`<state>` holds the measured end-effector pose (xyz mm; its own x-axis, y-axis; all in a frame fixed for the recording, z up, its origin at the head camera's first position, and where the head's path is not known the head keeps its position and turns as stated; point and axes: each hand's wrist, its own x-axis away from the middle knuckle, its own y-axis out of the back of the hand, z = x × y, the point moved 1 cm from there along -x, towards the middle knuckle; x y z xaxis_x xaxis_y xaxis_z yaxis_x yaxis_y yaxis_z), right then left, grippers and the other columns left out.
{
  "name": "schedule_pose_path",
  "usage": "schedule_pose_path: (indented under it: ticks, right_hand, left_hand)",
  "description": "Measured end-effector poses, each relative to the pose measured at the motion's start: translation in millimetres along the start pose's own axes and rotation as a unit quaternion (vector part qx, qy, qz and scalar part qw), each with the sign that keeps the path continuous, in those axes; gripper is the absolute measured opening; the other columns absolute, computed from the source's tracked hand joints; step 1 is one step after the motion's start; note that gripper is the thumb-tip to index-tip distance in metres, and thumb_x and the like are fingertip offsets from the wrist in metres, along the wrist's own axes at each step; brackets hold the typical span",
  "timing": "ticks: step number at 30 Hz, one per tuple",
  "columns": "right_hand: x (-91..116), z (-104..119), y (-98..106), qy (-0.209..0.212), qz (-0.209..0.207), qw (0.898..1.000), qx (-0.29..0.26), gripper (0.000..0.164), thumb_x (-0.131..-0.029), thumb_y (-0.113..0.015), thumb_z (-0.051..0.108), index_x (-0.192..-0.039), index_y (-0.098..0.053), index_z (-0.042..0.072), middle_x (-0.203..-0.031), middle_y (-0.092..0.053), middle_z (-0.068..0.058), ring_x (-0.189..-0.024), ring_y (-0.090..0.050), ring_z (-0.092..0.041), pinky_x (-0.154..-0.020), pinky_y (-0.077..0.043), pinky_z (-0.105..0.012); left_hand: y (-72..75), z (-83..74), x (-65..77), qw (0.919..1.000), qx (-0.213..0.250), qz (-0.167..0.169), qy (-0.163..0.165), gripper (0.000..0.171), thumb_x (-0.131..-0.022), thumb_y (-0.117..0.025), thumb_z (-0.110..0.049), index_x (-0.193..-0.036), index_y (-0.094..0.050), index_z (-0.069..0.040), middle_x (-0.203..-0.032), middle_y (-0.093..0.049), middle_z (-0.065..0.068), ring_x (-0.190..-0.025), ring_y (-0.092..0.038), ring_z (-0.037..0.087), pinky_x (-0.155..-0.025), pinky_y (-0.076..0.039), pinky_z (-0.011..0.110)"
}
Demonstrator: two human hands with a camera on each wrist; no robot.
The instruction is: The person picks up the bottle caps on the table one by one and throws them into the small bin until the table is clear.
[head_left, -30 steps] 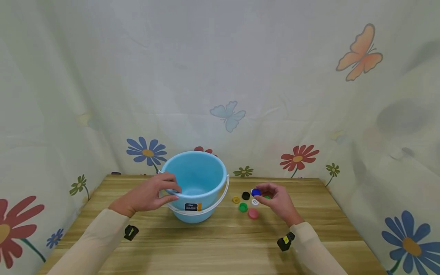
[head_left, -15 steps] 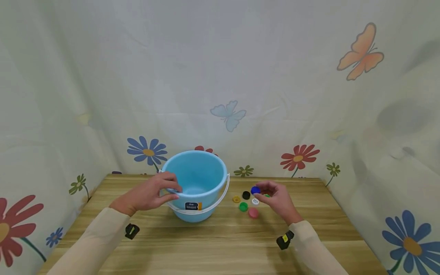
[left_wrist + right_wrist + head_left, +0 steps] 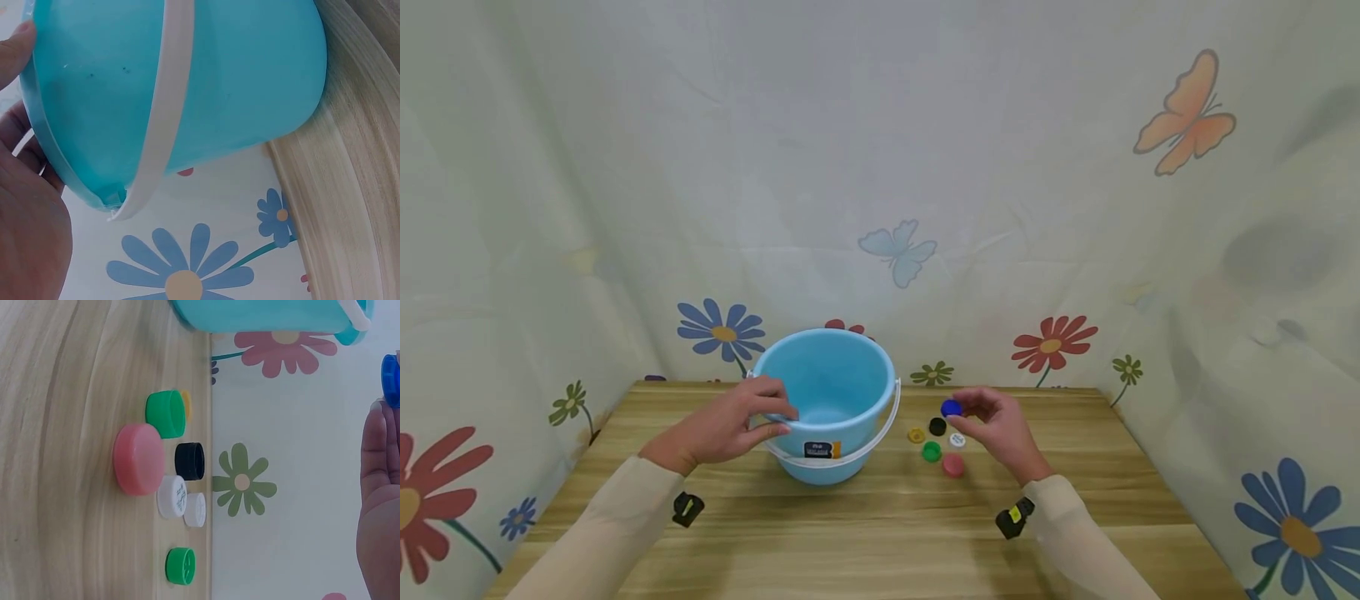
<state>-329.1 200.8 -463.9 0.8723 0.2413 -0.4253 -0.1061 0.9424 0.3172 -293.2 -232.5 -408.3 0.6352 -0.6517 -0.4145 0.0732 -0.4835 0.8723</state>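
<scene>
A light blue bucket (image 3: 829, 458) with a white handle (image 3: 164, 94) stands upright on the table. My left hand (image 3: 730, 423) grips its near left rim, thumb outside and fingers over the edge. My right hand (image 3: 1000, 427) pinches a blue bottle cap (image 3: 951, 408) between thumb and fingers, raised above the table to the right of the bucket. Below it lie a black cap (image 3: 937, 427), a white cap (image 3: 957, 440), a pink cap (image 3: 953, 465), a green cap (image 3: 932, 452) and a yellow cap (image 3: 916, 435). The right wrist view also shows a second white cap (image 3: 195, 510) and another green cap (image 3: 180, 565).
The wooden table (image 3: 865, 542) ends at a pale curtain (image 3: 1037, 183) printed with flowers and butterflies, which hangs behind and on both sides. A black wrist device (image 3: 687, 508) sits at the left sleeve, and another black device (image 3: 1015, 518) at the right.
My right hand has lifted the blue cap up from among the other caps and shifted it slightly left. The left hand and the bucket stay in place.
</scene>
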Motion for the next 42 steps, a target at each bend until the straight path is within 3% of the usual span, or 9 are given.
schedule_pose_path:
  ticks: [10,18,24,42]
  right_hand:
    - [-7.5,4.1,-6.4,0.002,-0.001,1.000,-0.008,0.035,-0.087,-0.084,0.017,-0.118,-0.070,0.008,-0.116,-0.071,-0.013,-0.099,-0.069,-0.017,-0.093,-0.058,-0.030]
    - [-12.5,7.2,-12.3,0.016,0.003,1.000,-0.014,0.034,-0.087,-0.082,0.014,-0.118,-0.070,0.005,-0.116,-0.070,-0.015,-0.099,-0.069,-0.018,-0.091,-0.056,-0.023]
    - [-18.0,11.0,-17.0,0.027,0.009,0.999,-0.017,0.033,-0.088,-0.081,0.012,-0.117,-0.069,0.004,-0.117,-0.070,-0.017,-0.099,-0.069,-0.017,-0.092,-0.057,-0.025]
    - [-31.7,28.6,-25.7,0.011,0.018,0.999,-0.024,0.037,-0.088,-0.083,0.022,-0.119,-0.070,0.007,-0.116,-0.072,-0.011,-0.102,-0.071,-0.020,-0.093,-0.057,-0.025]
  left_hand:
    - [-3.2,2.3,1.6,0.9998,-0.002,-0.016,-0.015,0.019,-0.088,-0.081,-0.023,-0.104,-0.075,-0.031,-0.104,-0.059,-0.014,-0.100,-0.050,0.007,-0.082,-0.056,0.032]
    - [-3.4,0.7,3.4,0.9997,0.001,-0.017,-0.017,0.020,-0.088,-0.081,-0.021,-0.105,-0.075,-0.031,-0.104,-0.058,-0.013,-0.100,-0.050,0.007,-0.079,-0.057,0.031]
    - [-2.5,-2.1,5.2,0.9995,0.004,-0.020,-0.023,0.020,-0.088,-0.081,-0.021,-0.105,-0.075,-0.030,-0.104,-0.058,-0.012,-0.099,-0.049,0.007,-0.077,-0.055,0.027]
    - [-3.4,-6.7,6.4,0.9995,0.002,-0.023,-0.021,0.019,-0.088,-0.081,-0.022,-0.105,-0.075,-0.030,-0.105,-0.058,-0.012,-0.100,-0.050,0.008,-0.078,-0.057,0.030]
